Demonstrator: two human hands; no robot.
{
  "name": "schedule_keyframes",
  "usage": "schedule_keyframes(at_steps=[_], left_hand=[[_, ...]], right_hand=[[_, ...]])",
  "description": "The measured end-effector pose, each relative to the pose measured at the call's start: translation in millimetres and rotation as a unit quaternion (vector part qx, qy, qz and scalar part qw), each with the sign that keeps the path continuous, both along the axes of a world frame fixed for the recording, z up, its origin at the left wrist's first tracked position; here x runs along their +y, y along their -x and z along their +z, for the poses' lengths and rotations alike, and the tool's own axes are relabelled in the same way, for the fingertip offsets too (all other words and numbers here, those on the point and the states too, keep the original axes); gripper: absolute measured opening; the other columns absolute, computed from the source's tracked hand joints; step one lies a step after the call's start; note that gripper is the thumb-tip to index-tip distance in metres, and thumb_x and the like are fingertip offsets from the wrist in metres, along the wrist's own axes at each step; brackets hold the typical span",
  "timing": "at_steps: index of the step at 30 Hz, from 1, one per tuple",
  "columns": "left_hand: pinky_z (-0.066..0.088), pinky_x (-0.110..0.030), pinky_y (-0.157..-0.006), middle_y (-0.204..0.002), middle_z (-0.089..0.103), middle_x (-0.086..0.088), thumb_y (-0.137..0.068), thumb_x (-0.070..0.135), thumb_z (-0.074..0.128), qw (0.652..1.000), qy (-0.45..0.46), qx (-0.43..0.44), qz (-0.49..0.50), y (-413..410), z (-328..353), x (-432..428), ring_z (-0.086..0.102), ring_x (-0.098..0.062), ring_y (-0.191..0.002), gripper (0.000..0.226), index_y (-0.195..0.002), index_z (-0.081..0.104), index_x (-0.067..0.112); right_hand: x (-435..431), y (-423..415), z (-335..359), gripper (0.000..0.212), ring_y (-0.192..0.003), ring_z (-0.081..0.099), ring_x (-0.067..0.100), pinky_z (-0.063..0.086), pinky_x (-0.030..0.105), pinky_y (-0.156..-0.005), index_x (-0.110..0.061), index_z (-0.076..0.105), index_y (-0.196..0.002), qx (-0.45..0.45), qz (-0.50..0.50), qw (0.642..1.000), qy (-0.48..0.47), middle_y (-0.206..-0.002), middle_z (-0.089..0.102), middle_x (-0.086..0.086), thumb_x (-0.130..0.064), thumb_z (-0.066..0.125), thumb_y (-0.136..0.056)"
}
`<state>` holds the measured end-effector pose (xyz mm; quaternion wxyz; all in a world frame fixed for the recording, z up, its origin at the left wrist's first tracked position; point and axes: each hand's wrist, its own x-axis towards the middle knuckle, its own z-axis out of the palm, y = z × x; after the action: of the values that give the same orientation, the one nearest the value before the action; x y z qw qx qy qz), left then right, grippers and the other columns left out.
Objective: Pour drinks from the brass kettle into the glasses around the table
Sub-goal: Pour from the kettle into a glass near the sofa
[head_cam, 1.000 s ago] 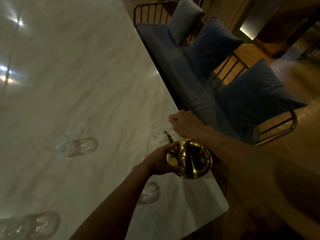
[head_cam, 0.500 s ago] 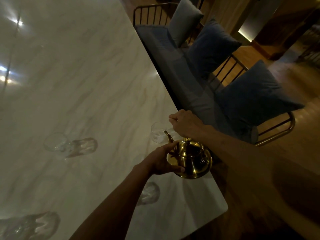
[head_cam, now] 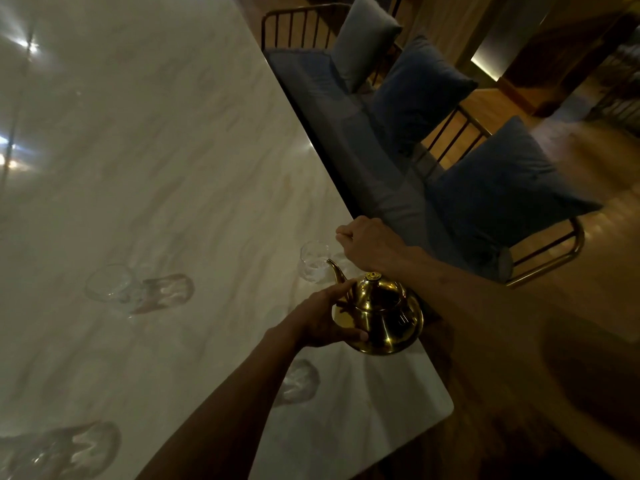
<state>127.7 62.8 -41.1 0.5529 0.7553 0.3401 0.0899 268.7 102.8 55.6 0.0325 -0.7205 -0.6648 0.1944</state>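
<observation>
The brass kettle [head_cam: 381,315] hangs over the right edge of the marble table [head_cam: 166,161], its thin spout pointing at a clear glass [head_cam: 313,261] near that edge. My right hand [head_cam: 369,245] is closed in a fist above the kettle, apparently around its handle, which I cannot make out. My left hand [head_cam: 323,322] cups the kettle's left side, fingers spread against the body. A second glass [head_cam: 110,287] stands further left on the table. A third glass [head_cam: 299,381] sits under my left forearm, and a fourth [head_cam: 52,452] at the bottom left corner.
A bench with a metal-rail back [head_cam: 540,268] and a dark seat pad runs along the table's right side, carrying three cushions [head_cam: 502,188]. Wooden floor [head_cam: 588,299] lies beyond it. Bright light reflections mark the table's far left.
Nothing has moved apart from a slight shift of the view; both hands and the kettle keep the same pose by the glass.
</observation>
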Motion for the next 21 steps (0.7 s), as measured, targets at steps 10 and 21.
schedule_keyframes(at_steps=[10, 21], left_hand=[[0.038, -0.036, -0.104, -0.144, 0.048, 0.005, -0.074, 0.036, 0.082, 1.0, -0.007, 0.003, 0.001, -1, 3, -4, 0.046, -0.013, -0.128, 0.092, -0.146, 0.025, 0.043], [0.046, -0.041, -0.1, -0.139, 0.051, 0.011, -0.071, 0.038, 0.082, 0.998, -0.053, -0.013, 0.009, -4, -4, -9, 0.051, -0.011, -0.121, 0.088, -0.143, 0.033, 0.046]], right_hand=[[-5, 1, 3, 0.039, -0.062, 0.052, 0.01, 0.037, 0.02, -0.054, -0.022, 0.041, -0.062, -0.017, 0.001, 1.0, 0.007, -0.068, 0.047, -0.005, -0.024, 0.043, -0.102], [-26, 1, 13, 0.03, -0.066, 0.058, 0.012, 0.048, 0.031, -0.062, -0.018, 0.058, -0.075, 0.021, -0.038, 0.999, -0.032, -0.075, 0.059, 0.001, -0.025, 0.044, -0.101]])
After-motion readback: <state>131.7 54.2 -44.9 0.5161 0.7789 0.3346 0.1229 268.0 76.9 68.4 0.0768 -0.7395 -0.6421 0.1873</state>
